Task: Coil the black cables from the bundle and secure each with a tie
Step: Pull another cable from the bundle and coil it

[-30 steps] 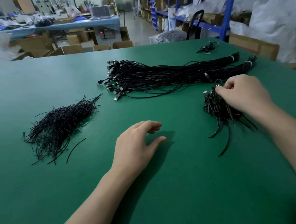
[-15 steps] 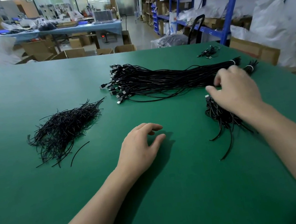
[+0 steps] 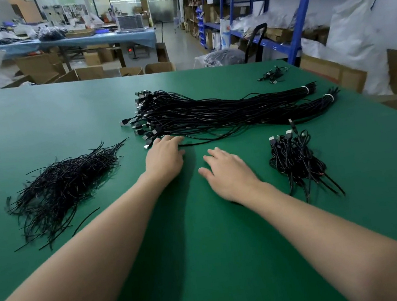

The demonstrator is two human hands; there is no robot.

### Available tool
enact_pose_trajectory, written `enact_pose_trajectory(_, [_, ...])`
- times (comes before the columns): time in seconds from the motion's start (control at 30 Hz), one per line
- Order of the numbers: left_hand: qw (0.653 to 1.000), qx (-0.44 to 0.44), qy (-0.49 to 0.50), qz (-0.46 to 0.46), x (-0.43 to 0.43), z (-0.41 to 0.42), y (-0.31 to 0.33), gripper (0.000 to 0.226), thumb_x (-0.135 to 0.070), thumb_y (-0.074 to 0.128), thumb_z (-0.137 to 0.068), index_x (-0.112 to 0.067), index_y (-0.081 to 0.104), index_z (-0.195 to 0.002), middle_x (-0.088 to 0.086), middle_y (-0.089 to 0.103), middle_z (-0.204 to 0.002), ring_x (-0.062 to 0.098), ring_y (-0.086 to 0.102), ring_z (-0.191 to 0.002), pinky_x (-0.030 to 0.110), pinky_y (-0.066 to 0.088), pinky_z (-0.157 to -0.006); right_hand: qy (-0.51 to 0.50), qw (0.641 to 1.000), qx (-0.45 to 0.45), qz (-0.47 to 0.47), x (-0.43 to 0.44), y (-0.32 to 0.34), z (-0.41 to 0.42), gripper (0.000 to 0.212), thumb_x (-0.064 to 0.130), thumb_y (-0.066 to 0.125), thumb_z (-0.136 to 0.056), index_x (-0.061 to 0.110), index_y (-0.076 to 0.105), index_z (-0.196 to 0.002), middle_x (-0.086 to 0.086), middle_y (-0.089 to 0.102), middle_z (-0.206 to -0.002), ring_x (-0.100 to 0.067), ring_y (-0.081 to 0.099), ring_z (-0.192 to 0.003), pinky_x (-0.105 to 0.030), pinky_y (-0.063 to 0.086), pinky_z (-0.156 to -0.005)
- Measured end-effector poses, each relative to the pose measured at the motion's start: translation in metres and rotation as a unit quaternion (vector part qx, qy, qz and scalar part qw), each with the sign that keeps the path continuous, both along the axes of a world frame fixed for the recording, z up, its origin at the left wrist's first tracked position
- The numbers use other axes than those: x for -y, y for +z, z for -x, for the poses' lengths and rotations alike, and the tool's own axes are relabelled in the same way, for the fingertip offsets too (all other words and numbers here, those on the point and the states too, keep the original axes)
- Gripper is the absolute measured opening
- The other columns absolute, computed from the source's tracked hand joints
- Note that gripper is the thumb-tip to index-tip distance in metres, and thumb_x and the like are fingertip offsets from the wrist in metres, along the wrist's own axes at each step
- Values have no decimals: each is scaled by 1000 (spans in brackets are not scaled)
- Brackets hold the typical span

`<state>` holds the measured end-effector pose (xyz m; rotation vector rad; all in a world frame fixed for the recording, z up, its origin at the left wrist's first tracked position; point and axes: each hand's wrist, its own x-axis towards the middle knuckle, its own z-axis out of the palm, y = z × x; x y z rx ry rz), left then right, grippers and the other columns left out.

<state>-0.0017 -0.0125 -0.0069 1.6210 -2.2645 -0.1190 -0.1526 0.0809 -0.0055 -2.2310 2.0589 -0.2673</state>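
Where the green tabletop (image 3: 61,112) spreads wide, long black cable bundle (image 3: 225,114) across its far middle, pile of ties (image 3: 63,183) left, coiled cables (image 3: 297,160) right, left hand (image 3: 164,158) fingers straight, touching the bundle's near edge, right hand (image 3: 228,171) flat, released.

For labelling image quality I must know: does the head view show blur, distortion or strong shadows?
Head view: wide-angle distortion tilts the blue shelf posts and stretches the forearms; the left hand looks slightly blurred at its fingertips by the cable bundle; a soft shadow lies on the green table beside that hand.
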Motion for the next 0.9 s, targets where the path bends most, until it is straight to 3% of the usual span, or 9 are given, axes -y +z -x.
enact_pose_trajectory(0.13, [1000, -14, -15, 21, 16, 2, 3, 20, -27, 60, -100, -20, 71, -114, 6, 62, -118, 29, 57, -115, 41, 49, -90, -4, 1000, 1, -12, 26, 3, 3, 52, 37, 30, -109, 9, 35, -153, -6, 29, -163, -20, 21, -153, -43, 19, -122])
enact_pose_trajectory(0.3, [991, 48, -40, 122, 16, -3, 3, 23, -32, 51, -105, -18, 67, -113, 6, 63, -115, 30, 55, -112, 43, 39, -94, -28, 999, 24, -10, 53, 3, 5, 53, 31, 34, -109, 9, 27, -157, -5, 23, -166, -20, 21, -152, -43, 17, -123])
enact_pose_trajectory(0.37, [992, 5, -48, 115, 13, -3, 3, 23, -30, 49, -106, -15, 65, -113, 7, 61, -114, 32, 60, -103, 43, 41, -89, -38, 998, 38, -11, 62, 4, 6, 56, 28, 37, -108, 11, 22, -159, -3, 16, -168, -21, 21, -153, -41, 18, -123])
enact_pose_trajectory(0.43, [991, -93, -68, 62, 9, -1, 8, 18, -25, 53, -104, -11, 65, -109, 8, 59, -112, 33, 65, -92, 40, 47, -86, -52, 997, 53, -24, 68, 5, 7, 60, 28, 40, -107, 13, 17, -160, 0, 9, -170, -24, 23, -152, -39, 21, -121])
enact_pose_trajectory(0.5, [986, -150, -66, 26, 5, -1, 13, 17, -24, 61, -100, -11, 67, -109, 8, 62, -108, 28, 63, -97, 33, 45, -87, -57, 995, 65, -45, 72, 5, 9, 63, 31, 40, -107, 16, 13, -161, 3, 4, -170, -25, 24, -152, -38, 22, -120])
enact_pose_trajectory(0.6, [996, -69, -50, 3, 0, -8, 19, 25, -30, 61, -99, -13, 69, -115, 8, 69, -109, 27, 62, -103, 34, 46, -87, -66, 993, 82, -50, 77, 3, 13, 66, 35, 41, -107, 19, 8, -162, 5, 0, -170, -27, 25, -151, -39, 21, -119])
enact_pose_trajectory(0.67, [999, -26, -42, 4, -6, -11, 24, 21, -26, 57, -100, -14, 73, -108, 10, 73, -105, 32, 65, -99, 38, 53, -84, -74, 992, 94, -37, 80, 2, 14, 71, 36, 44, -106, 18, 5, -162, 3, -2, -170, -27, 25, -151, -40, 20, -121])
enact_pose_trajectory(0.73, [999, -37, -32, 16, -12, -10, 31, 24, -21, 52, -101, -13, 75, -103, 11, 73, -97, 33, 65, -89, 36, 51, -73, -79, 993, 90, -8, 82, -1, 13, 75, 38, 47, -104, 18, 4, -162, 1, -3, -170, -24, 24, -152, -43, 16, -124])
enact_pose_trajectory(0.9, [986, -160, -27, -43, -31, -10, 52, 27, -19, 50, -102, -17, 77, -95, -4, 54, -57, 7, 39, -36, 21, 32, -40, -116, 992, 17, 36, 92, -6, 19, 75, 59, 40, -101, 29, 9, -161, 4, 1, -170, -24, -3, -156, -50, 5, -125])
